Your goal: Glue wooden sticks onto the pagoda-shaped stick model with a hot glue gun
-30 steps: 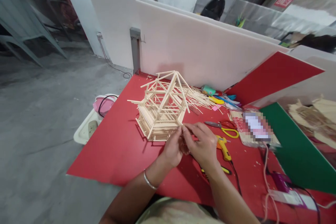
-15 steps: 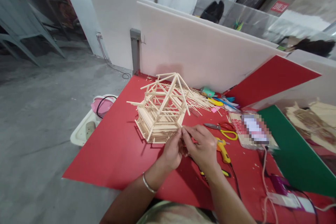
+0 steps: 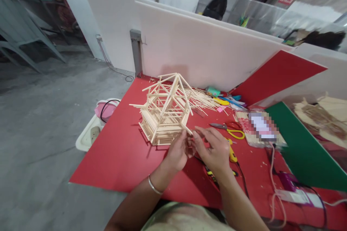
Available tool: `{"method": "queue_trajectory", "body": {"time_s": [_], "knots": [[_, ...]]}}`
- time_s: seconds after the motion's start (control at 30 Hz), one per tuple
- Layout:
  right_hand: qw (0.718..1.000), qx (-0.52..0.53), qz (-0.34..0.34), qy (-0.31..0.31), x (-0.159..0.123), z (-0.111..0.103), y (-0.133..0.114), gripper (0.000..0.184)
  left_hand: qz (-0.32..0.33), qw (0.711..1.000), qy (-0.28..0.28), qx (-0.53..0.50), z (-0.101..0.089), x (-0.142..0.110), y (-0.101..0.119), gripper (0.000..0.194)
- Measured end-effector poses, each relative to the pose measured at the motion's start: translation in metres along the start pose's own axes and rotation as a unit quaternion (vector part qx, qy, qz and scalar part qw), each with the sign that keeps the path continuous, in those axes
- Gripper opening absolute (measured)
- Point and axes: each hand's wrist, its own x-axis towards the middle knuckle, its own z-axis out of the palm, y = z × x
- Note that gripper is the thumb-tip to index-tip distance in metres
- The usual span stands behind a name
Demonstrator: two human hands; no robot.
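Note:
A small house model built of thin wooden sticks (image 3: 166, 110) stands on the red table (image 3: 119, 155). My left hand (image 3: 177, 151) and my right hand (image 3: 214, 148) meet just in front of the model's near right corner. The fingertips of both hands pinch a short thin wooden stick (image 3: 188, 130) that points at that corner. A metal bangle sits on my left wrist.
Loose sticks (image 3: 204, 100) lie behind the model. Yellow-handled scissors (image 3: 230, 130), a yellow glue gun (image 3: 232, 154), a packet (image 3: 258, 130), cables and a white divider board (image 3: 206, 54) are nearby. A white tray (image 3: 89, 133) sits on the floor at left. Other people work beyond the divider.
My hands have shifted slightly right and away from the model's corner, with the stick still pinched. The camera view has moved a little.

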Motion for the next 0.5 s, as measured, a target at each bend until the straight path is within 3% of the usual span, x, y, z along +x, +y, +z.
{"method": "queue_trajectory", "body": {"time_s": [0.13,0.23,0.33,0.4,0.5], "knots": [[0.998,-0.019,0.054,0.032,-0.012,-0.022,0.024,0.02,-0.008,0.996,-0.083,-0.031,0.005,-0.006,0.008,0.04],[0.979,-0.12,0.167,-0.016,-0.027,-0.045,0.067,0.03,-0.012,0.995,-0.091,-0.042,0.006,-0.01,0.009,0.034],[0.89,-0.241,0.332,-0.199,-0.047,-0.069,0.122,0.04,-0.014,0.997,-0.065,-0.032,0.006,-0.017,0.006,0.033],[0.837,-0.271,0.39,-0.273,-0.06,-0.078,0.155,0.048,0.003,0.999,-0.032,-0.006,0.006,-0.022,0.003,0.035],[0.809,-0.264,0.419,-0.318,-0.075,-0.08,0.188,0.054,0.046,0.997,0.027,0.049,0.005,-0.03,0.0,0.04]]}}
